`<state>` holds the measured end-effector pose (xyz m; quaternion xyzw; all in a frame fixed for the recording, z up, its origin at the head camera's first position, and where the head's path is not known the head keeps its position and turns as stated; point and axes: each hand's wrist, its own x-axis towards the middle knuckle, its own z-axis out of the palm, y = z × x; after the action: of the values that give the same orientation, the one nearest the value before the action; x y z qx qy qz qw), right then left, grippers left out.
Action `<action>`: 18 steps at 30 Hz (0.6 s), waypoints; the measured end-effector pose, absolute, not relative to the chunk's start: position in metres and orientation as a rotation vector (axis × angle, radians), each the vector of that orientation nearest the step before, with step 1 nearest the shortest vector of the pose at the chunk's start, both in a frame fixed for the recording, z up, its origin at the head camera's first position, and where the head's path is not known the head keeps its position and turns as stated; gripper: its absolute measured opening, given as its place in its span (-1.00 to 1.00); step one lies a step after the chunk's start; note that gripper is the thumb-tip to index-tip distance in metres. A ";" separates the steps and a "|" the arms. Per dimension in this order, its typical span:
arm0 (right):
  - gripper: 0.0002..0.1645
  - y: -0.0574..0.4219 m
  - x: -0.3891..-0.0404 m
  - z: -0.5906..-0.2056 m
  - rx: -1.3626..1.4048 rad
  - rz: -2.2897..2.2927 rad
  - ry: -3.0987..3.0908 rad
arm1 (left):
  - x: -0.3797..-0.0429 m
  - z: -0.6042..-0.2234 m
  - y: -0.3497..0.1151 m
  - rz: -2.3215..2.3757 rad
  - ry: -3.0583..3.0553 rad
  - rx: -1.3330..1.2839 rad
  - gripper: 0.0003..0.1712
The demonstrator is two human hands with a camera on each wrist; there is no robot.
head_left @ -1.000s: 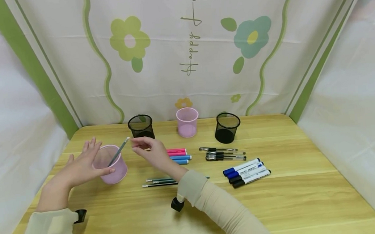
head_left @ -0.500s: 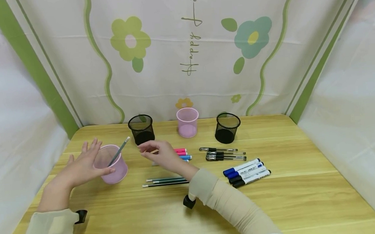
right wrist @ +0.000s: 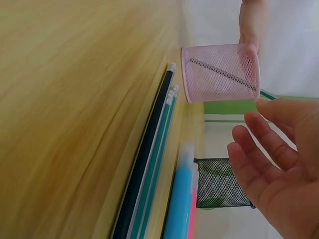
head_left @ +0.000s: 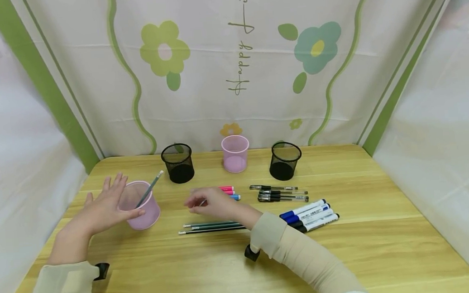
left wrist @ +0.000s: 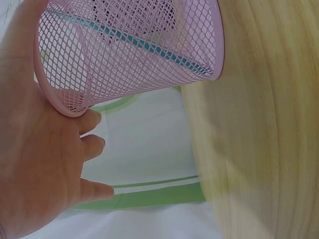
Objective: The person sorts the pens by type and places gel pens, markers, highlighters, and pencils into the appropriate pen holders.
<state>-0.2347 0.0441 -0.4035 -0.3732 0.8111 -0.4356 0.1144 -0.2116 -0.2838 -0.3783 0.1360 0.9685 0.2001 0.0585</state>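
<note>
A pink mesh pen holder stands at the left of the table with one green pencil leaning in it, eraser end up. My left hand holds this holder at its rim, thumb on the near side and the other fingers spread beyond it. Over the table's middle, my right hand hovers with loosely bent fingers and nothing in them. Below its wrist lie several pencils, dark and green. Pink and blue felt-tip pens lie just behind, partly hidden by the right hand in the head view.
Along the back stand a black mesh holder, a second pink holder and another black holder. Several black gel pens lie right of centre. Whiteboard markers with blue and black caps lie farther right. A patterned curtain hangs behind.
My right hand has moved away from the pencil in the pink holder, to the right and closer to the lying pencils. The left hand has stayed at the holder.
</note>
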 end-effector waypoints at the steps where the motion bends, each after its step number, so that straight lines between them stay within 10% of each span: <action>1: -0.75 0.046 -0.235 -0.405 -1.099 -1.253 2.387 | -0.212 -0.378 -0.284 0.602 2.935 0.410 0.47; 18: -0.76 0.075 -0.235 -0.412 -1.226 -0.859 2.465 | -0.209 -0.375 -0.285 0.482 2.974 0.437 0.45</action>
<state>-0.2352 0.0747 -0.4119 -0.4215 0.8476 -0.2955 0.1285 -0.2087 -0.2854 -0.3750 0.1434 0.9757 0.1581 0.0486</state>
